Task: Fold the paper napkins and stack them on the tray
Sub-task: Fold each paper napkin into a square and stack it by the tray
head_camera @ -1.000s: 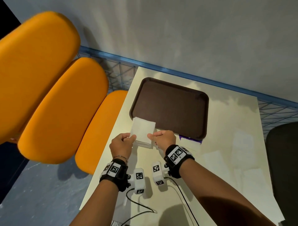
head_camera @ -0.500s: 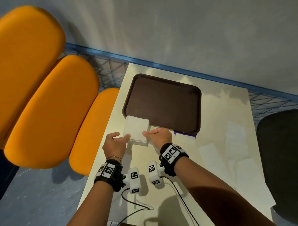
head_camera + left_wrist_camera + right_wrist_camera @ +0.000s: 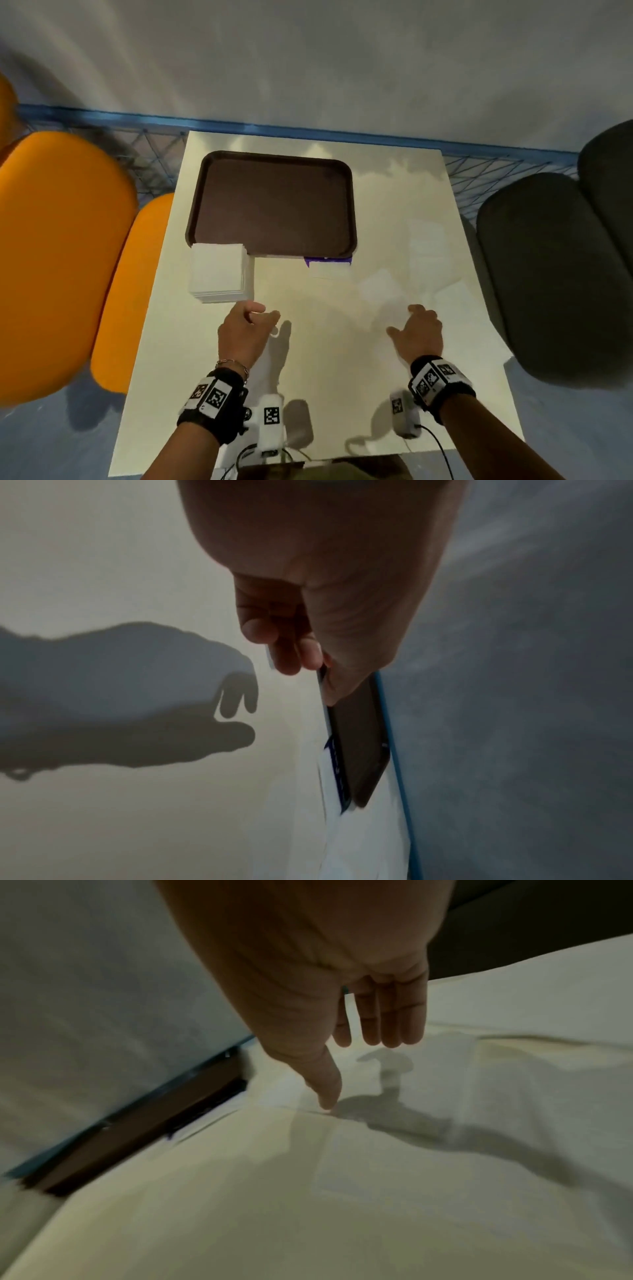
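A dark brown tray lies bare at the back left of the cream table. A stack of white napkins sits on the table against the tray's near-left corner. Several loose napkins, one of them, lie flat on the right side. My left hand hovers just in front of the stack, fingers loosely curled, holding nothing. My right hand reaches over a loose napkin with straight fingers, its thumb tip touching the surface. The tray's edge shows to its left.
A white packet with a purple edge lies at the tray's near-right corner. Orange cushions flank the table's left, a dark grey seat its right. A blue wire fence runs behind. Marker blocks and cables sit near the front edge.
Both hands have let go of the napkin stack, which now rests by the tray's corner. The right hand has swung right to the loose napkins; the left has drawn back.
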